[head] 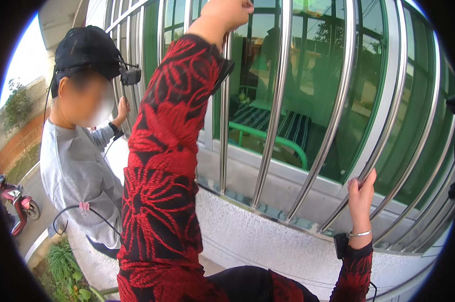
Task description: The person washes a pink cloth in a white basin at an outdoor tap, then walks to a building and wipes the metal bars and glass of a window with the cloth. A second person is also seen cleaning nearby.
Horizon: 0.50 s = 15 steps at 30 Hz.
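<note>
My right hand (361,200), with a silver bangle at its wrist, wraps around a shiny metal bar (386,139) of a window guard. High at the top edge of the view is my left hand (227,14), its fingers curled in front of the guard. Whether it holds anything is hard to make out, as the picture's edge cuts it off. A red and black patterned sleeve (163,166) covers my raised left arm. Behind the bars stands a green-tinted window (325,94) in a pale frame, full of reflections.
Close on my left stands a person (80,151) in a grey top and black cap, one hand on the bars. A rough white wall (250,226) runs below the guard. Through the glass shows a green bed frame (284,141). A red scooter (23,205) and plants (63,260) are at far left.
</note>
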### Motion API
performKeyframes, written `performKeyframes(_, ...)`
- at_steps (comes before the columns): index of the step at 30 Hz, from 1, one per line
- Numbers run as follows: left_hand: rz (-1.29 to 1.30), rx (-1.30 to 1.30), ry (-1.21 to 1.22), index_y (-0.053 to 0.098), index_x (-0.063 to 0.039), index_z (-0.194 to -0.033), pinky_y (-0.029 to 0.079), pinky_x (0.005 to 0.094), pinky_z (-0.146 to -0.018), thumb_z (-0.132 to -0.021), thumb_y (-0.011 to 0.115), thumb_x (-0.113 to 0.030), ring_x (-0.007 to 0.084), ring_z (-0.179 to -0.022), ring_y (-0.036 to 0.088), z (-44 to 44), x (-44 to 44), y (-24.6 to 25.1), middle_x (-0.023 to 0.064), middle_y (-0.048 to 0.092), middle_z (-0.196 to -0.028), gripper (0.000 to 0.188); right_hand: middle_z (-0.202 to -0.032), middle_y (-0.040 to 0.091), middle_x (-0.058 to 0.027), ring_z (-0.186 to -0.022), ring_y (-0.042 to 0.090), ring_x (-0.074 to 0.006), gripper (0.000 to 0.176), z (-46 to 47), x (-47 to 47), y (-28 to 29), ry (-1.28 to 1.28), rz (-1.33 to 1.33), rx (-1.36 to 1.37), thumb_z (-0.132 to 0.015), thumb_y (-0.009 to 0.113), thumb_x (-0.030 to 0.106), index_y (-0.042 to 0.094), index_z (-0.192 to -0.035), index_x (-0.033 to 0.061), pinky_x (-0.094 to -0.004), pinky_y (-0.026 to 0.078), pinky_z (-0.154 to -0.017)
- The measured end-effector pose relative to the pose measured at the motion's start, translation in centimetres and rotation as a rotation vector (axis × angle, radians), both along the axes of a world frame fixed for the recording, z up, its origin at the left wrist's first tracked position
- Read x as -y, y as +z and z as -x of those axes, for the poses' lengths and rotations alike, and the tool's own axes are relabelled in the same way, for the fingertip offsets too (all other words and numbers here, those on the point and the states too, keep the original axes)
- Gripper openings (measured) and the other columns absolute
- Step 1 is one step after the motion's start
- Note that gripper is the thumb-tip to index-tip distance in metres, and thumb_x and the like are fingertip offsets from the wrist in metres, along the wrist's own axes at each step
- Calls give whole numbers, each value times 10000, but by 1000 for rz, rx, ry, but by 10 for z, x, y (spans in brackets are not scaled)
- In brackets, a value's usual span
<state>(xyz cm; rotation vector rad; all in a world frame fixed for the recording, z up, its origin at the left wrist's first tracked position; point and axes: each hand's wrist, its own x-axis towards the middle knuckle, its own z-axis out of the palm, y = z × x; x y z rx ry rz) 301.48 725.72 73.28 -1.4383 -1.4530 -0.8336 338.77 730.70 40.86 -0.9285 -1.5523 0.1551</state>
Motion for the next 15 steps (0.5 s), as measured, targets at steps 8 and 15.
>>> performKeyframes(8,150,182,43,647,-151,-942,520,459,-681,-715,568,-98,354,-766,644,12,-20,-235,157,658,-809,246,-766,532,-69,-659,530,-167,551,-3,-3,-1,22,-35,-8,-852,536,17,316,-1355,60,-306,444,-617)
performKeyframes(15,286,485,-285,650,-161,-986,503,454,-659,-801,567,-163,363,-743,635,-5,30,-363,149,657,-773,203,-778,562,-84,-680,568,-193,530,-6,-5,4,47,-4,19,-855,532,29,321,-1340,61,-325,458,-629)
